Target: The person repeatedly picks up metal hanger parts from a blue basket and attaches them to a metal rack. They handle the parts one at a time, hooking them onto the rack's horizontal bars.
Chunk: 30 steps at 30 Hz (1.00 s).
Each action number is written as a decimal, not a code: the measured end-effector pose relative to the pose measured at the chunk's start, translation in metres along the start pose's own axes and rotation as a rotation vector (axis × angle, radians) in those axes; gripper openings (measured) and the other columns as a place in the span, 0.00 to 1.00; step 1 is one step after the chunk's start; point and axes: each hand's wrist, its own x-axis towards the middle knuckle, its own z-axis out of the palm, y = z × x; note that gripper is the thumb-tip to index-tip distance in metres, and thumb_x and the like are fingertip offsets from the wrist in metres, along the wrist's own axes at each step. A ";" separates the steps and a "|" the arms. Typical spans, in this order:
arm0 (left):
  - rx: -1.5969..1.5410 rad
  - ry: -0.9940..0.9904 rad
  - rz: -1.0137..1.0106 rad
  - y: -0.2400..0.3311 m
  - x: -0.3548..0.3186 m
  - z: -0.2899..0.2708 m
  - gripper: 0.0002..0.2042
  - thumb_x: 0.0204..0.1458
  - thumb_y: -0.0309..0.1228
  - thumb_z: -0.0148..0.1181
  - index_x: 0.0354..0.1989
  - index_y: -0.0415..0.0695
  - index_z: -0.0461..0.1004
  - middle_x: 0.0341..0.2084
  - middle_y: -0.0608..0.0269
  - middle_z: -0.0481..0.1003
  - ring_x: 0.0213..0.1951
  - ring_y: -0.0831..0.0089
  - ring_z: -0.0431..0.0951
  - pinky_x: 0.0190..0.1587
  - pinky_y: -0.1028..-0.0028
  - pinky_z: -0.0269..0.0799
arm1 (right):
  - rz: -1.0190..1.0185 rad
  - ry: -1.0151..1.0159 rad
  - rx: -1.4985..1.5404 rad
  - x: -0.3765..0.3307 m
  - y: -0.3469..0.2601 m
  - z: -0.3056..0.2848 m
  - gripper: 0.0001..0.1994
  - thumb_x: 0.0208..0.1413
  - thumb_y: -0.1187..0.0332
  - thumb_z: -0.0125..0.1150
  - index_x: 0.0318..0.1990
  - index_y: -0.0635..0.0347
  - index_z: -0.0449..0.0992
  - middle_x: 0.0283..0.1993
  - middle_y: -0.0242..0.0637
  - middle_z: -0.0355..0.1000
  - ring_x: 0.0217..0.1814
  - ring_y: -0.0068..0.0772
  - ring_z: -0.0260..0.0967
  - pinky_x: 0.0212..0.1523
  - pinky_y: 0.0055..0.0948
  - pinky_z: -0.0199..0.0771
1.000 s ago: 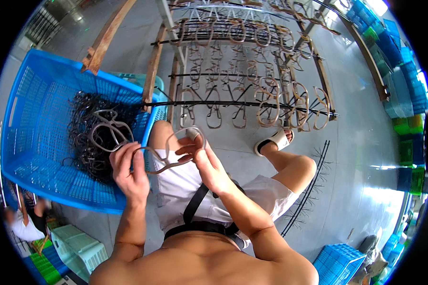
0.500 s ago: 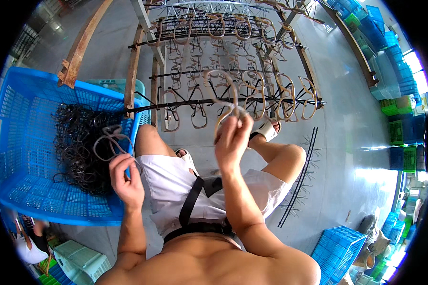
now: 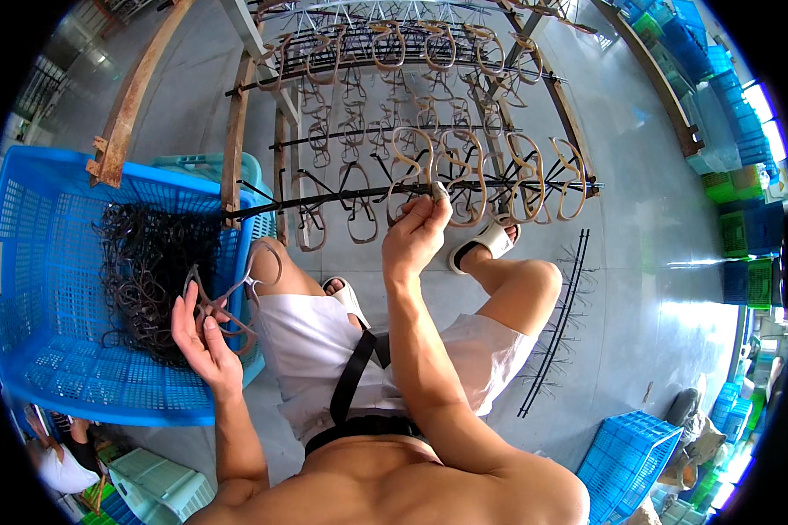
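My right hand [image 3: 418,234] is closed in a pinch on a brownish eyeglass frame [image 3: 411,133], upright against the black prong-bearing rod [image 3: 337,198] of a rack. A pale covering shows on one fingertip. Beside it, more brown eyeglass frames [image 3: 527,175] hang along the rod's right part, and greyer ones hang to the left. My left hand [image 3: 208,346] holds a couple of loose eyeglass frames [image 3: 258,278] between thumb and fingers, at the near right rim of a blue crate [image 3: 52,376]. Inside that crate lies a tangled heap of dark eyeglass frames [image 3: 144,271].
The rack's rusty metal posts [image 3: 235,149] rise in front of me, with further rows of hanging frames behind. A bare pronged rod [image 3: 556,324] lies on the floor to the right. Another blue crate [image 3: 626,464] sits at the lower right, and stacked crates [image 3: 744,232] line the right side.
My right hand has brought its eyeglass frame slightly left and against the rod. My left hand has moved left and nearer to me, turning the frames it holds and spreading its fingers.
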 end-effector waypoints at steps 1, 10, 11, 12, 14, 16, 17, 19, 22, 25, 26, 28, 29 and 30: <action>-0.003 -0.017 0.002 0.000 0.000 0.001 0.21 0.58 0.21 0.39 0.61 0.39 0.49 0.58 0.45 0.61 0.42 0.66 0.73 0.42 0.75 0.71 | -0.019 0.013 0.018 0.001 -0.001 0.000 0.08 0.63 0.67 0.43 0.44 0.61 0.64 0.21 0.28 0.62 0.18 0.16 0.57 0.18 0.19 0.58; 0.032 -0.125 0.087 -0.007 0.000 0.008 0.23 0.55 0.16 0.39 0.58 0.41 0.44 0.53 0.50 0.56 0.43 0.60 0.73 0.39 0.73 0.71 | 0.048 0.009 0.047 -0.007 -0.010 0.009 0.09 0.63 0.66 0.44 0.44 0.62 0.64 0.20 0.28 0.63 0.17 0.16 0.58 0.17 0.18 0.59; 0.035 -0.146 0.072 -0.011 -0.003 0.005 0.22 0.55 0.15 0.39 0.58 0.41 0.44 0.52 0.50 0.56 0.43 0.61 0.73 0.39 0.73 0.71 | 0.058 0.014 0.051 -0.009 -0.009 0.010 0.09 0.63 0.66 0.44 0.44 0.62 0.64 0.20 0.28 0.63 0.17 0.15 0.58 0.17 0.18 0.59; 0.039 -0.167 0.057 -0.015 -0.005 0.001 0.22 0.55 0.15 0.39 0.58 0.41 0.45 0.52 0.50 0.57 0.43 0.61 0.73 0.40 0.73 0.71 | 0.068 0.018 0.055 -0.010 -0.008 0.011 0.09 0.63 0.66 0.44 0.44 0.62 0.64 0.20 0.28 0.63 0.17 0.15 0.58 0.17 0.18 0.59; 0.017 -0.172 -0.002 -0.013 -0.006 0.000 0.19 0.56 0.15 0.42 0.55 0.40 0.49 0.46 0.52 0.61 0.43 0.63 0.73 0.41 0.73 0.71 | 0.071 0.040 0.066 -0.011 -0.008 0.014 0.08 0.63 0.66 0.44 0.43 0.61 0.64 0.20 0.27 0.62 0.16 0.15 0.57 0.15 0.18 0.59; 0.016 -0.142 -0.012 -0.015 -0.006 -0.002 0.18 0.55 0.16 0.45 0.53 0.38 0.52 0.43 0.51 0.65 0.42 0.65 0.74 0.40 0.74 0.73 | 0.078 0.033 0.095 -0.011 -0.007 0.015 0.08 0.63 0.66 0.44 0.43 0.61 0.64 0.20 0.27 0.62 0.16 0.14 0.57 0.14 0.17 0.58; 0.016 -0.126 -0.020 -0.016 -0.006 -0.003 0.17 0.55 0.16 0.47 0.52 0.37 0.53 0.42 0.51 0.66 0.41 0.65 0.74 0.40 0.74 0.74 | 0.084 0.013 0.119 -0.010 -0.006 0.014 0.08 0.63 0.66 0.44 0.42 0.61 0.64 0.20 0.27 0.61 0.16 0.14 0.57 0.14 0.17 0.58; -0.005 -0.089 -0.066 -0.016 -0.007 -0.002 0.16 0.55 0.17 0.48 0.51 0.38 0.57 0.41 0.53 0.70 0.35 0.71 0.73 0.36 0.77 0.72 | 0.096 -0.021 0.173 -0.009 -0.006 0.012 0.07 0.64 0.67 0.43 0.41 0.61 0.64 0.19 0.26 0.61 0.15 0.14 0.56 0.13 0.17 0.57; -0.053 -0.034 -0.159 -0.014 -0.009 -0.001 0.15 0.54 0.19 0.50 0.50 0.40 0.62 0.39 0.56 0.74 0.28 0.78 0.70 0.30 0.81 0.69 | 0.114 -0.081 0.257 -0.007 -0.012 0.007 0.06 0.64 0.67 0.42 0.40 0.60 0.64 0.19 0.25 0.59 0.14 0.13 0.54 0.12 0.17 0.56; -0.097 -0.011 -0.239 -0.010 -0.008 -0.003 0.14 0.54 0.19 0.51 0.49 0.41 0.64 0.39 0.58 0.75 0.24 0.83 0.66 0.24 0.84 0.63 | 0.140 -0.170 0.325 -0.007 -0.010 0.001 0.06 0.64 0.68 0.42 0.39 0.59 0.64 0.19 0.25 0.58 0.14 0.13 0.53 0.11 0.16 0.55; -0.095 -0.009 -0.225 -0.015 -0.008 -0.002 0.14 0.54 0.19 0.51 0.49 0.41 0.64 0.39 0.58 0.75 0.23 0.83 0.65 0.23 0.85 0.61 | 0.144 -0.205 0.344 -0.007 -0.009 0.000 0.06 0.64 0.68 0.42 0.39 0.59 0.64 0.19 0.25 0.58 0.14 0.13 0.53 0.11 0.16 0.55; -0.064 -0.013 -0.195 -0.021 -0.009 0.000 0.14 0.54 0.19 0.52 0.49 0.41 0.65 0.40 0.59 0.75 0.23 0.85 0.64 0.22 0.86 0.60 | 0.137 -0.242 0.352 -0.009 -0.007 -0.001 0.06 0.64 0.68 0.41 0.38 0.59 0.63 0.19 0.25 0.58 0.14 0.13 0.53 0.11 0.16 0.56; -0.089 -0.012 -0.215 -0.019 -0.008 0.003 0.14 0.54 0.19 0.52 0.49 0.42 0.65 0.40 0.59 0.75 0.23 0.85 0.63 0.22 0.86 0.60 | 0.126 -0.283 0.332 -0.008 -0.010 -0.004 0.07 0.64 0.68 0.41 0.40 0.60 0.64 0.19 0.25 0.58 0.14 0.12 0.54 0.11 0.16 0.56; -0.123 -0.024 -0.246 -0.019 -0.009 0.001 0.14 0.53 0.19 0.53 0.48 0.42 0.65 0.39 0.59 0.76 0.22 0.85 0.64 0.22 0.86 0.60 | 0.124 -0.319 0.332 -0.008 -0.015 -0.006 0.07 0.64 0.68 0.40 0.41 0.60 0.65 0.19 0.25 0.57 0.14 0.13 0.54 0.12 0.16 0.56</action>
